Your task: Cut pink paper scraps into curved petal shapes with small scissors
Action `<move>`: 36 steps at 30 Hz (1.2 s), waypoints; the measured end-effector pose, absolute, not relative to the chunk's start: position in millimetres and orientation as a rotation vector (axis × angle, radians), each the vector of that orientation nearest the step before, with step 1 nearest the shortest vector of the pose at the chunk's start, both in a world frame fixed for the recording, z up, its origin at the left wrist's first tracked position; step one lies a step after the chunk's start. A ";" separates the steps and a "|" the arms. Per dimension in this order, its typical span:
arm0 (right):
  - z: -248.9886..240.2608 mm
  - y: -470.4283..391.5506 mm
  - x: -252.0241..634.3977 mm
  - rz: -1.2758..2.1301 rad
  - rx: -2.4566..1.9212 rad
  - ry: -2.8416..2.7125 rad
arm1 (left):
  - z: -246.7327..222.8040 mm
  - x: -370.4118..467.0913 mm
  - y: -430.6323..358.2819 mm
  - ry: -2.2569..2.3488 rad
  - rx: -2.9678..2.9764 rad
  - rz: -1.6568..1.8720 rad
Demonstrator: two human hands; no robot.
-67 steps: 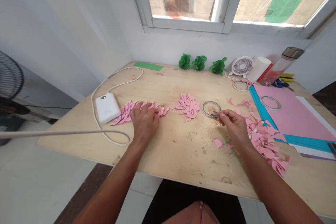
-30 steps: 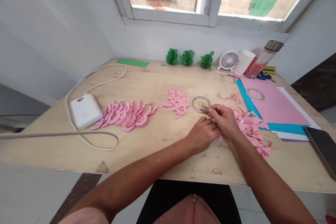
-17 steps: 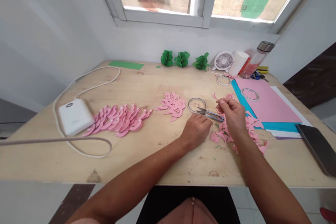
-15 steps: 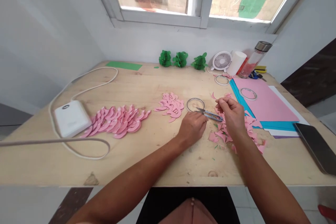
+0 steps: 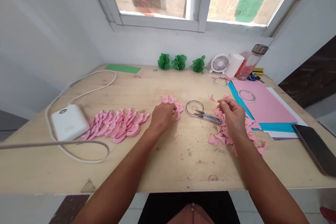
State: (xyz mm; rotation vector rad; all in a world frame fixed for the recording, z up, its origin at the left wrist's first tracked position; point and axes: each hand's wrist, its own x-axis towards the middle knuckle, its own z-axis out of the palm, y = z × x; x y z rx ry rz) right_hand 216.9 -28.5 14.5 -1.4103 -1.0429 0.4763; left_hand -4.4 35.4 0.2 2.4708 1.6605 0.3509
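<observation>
At the small pink pile, left fingers: my left hand (image 5: 164, 114) is curled over one pile of pink paper cutouts (image 5: 172, 98); whether it grips a piece, I cannot tell.
Right fingers: thumb and forefinger of my right hand (image 5: 235, 114) are closed together above the pink scraps (image 5: 223, 139), too many to count; I can't make out anything between them.
Thread snips: one pair (image 5: 208, 117), lying between my hands, blades slightly apart over a tape roll's edge.
Tape rolls: three; one (image 5: 186, 108) by the snips, one (image 5: 220, 86) near the fan, one (image 5: 246, 101) on the pink sheet (image 5: 273, 108).
Row of pink cutouts: one overlapping row (image 5: 118, 126), just beside one white power bank (image 5: 69, 122).
Phone: one (image 5: 313, 147), at far right.
Green paper ornaments: three (image 5: 180, 62), along the wall.
Back right: one small white fan (image 5: 220, 63), one white roll (image 5: 235, 65), one clear bottle (image 5: 252, 63), tilted.
</observation>
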 end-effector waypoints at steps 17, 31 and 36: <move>10.6 -20.6 240.3 0.434 -1.397 -0.818 | -13.1 -5.5 30.7 1.572 2.581 0.398; -5.7 -22.2 222.6 0.144 -1.887 -1.877 | -17.6 7.7 26.9 1.376 2.589 0.768; -9.3 -22.3 216.4 0.047 -1.932 -2.038 | -19.2 22.6 19.8 1.187 2.648 0.776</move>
